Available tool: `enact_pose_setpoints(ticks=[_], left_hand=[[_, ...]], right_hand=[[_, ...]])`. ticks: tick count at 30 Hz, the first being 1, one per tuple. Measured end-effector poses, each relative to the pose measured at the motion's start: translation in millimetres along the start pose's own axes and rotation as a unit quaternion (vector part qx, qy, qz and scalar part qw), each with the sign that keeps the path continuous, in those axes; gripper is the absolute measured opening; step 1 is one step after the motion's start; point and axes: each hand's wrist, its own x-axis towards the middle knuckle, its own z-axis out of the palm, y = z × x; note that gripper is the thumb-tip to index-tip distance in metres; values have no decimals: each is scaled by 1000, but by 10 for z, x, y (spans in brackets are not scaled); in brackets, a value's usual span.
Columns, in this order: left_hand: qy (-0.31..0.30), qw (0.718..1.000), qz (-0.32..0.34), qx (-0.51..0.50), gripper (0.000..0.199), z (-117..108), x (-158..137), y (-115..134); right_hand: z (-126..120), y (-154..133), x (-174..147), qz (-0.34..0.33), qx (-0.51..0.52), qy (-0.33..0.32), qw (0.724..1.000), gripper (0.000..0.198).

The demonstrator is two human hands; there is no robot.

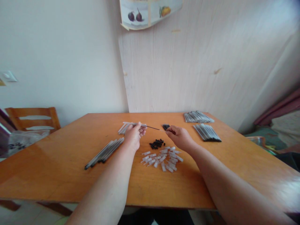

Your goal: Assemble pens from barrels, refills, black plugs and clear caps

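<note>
Left hand [134,134] fingers clamp a clear tube [132,124]; right hand [179,137] pinches its thin refill [153,127].

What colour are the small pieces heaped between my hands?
Black: the small pieces show best in the head view, on the orange table.

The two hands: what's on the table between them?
Head view: a thin dark refill spans from left hand to right hand; small black caps lie below.
</note>
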Motion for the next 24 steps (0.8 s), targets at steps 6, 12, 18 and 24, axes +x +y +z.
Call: enact_pose_setpoints(ticks=[6,12,18,24], left_hand=[[79,997,2,-2,14,-79,58,57],[64,995,-15,70,19,-80,41,-2],[7,964,-16,264,21,-85,14,-55],[-53,909,23,413,20,-139,42,-127]], right_hand=[[-127,239,76,67,-62,40,995,23],[-146,442,105,192,-153,42,969,28],[-83,426,96,242,-193,-16,951,28],[-65,416,97,248,-189,-47,949,29]])
